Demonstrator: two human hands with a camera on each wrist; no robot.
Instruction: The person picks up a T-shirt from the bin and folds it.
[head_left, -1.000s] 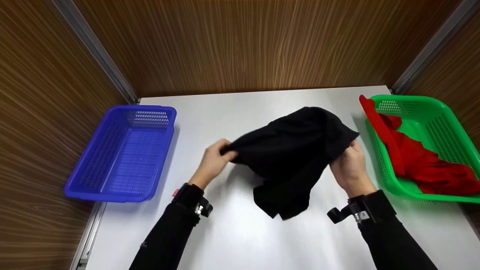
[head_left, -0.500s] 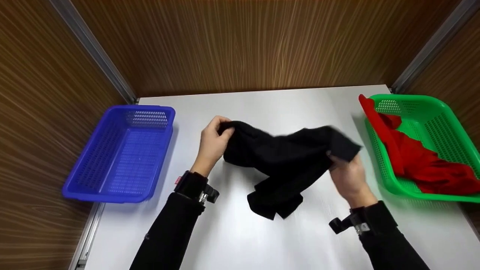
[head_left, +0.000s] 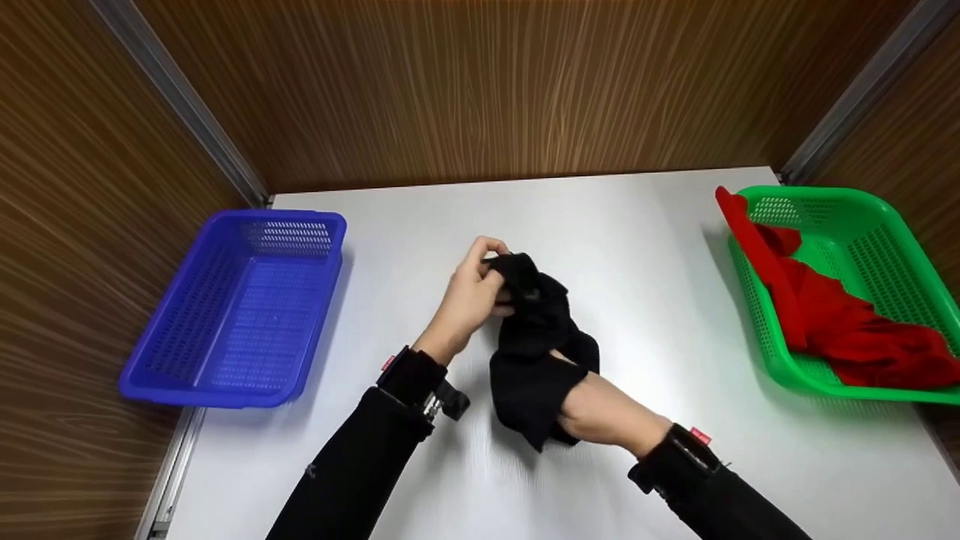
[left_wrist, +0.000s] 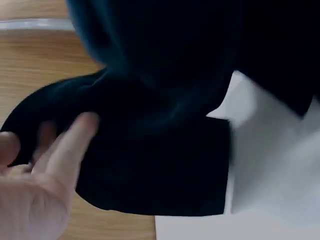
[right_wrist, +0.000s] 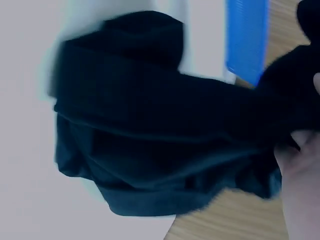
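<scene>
A bunched black garment (head_left: 536,322), whose exact kind cannot be told, hangs over the middle of the white table. At its upper left edge, my left hand (head_left: 465,296) holds the fabric between thumb and curled fingers. My right hand (head_left: 600,409) comes in from the lower right, its fingers mostly hidden under a fold. In the right wrist view, the thumb and part of a finger of the right hand (right_wrist: 305,170) grip the garment (right_wrist: 150,110) at the right edge. Blurred fingers of the left hand (left_wrist: 55,175) lie against the dark cloth (left_wrist: 155,160) in the left wrist view.
On the left of the table (head_left: 405,225) stands a blue perforated basket (head_left: 274,322) with nothing in it. A green basket (head_left: 889,225) at the right holds red cloth (head_left: 840,315) draped over its near-left rim. Wood-grain panels (head_left: 480,90) enclose the back and sides.
The garment was spread wide between both hands and is now bunched. My right hand has moved left and down, turning over; my left hand has shifted right. Both baskets stay put.
</scene>
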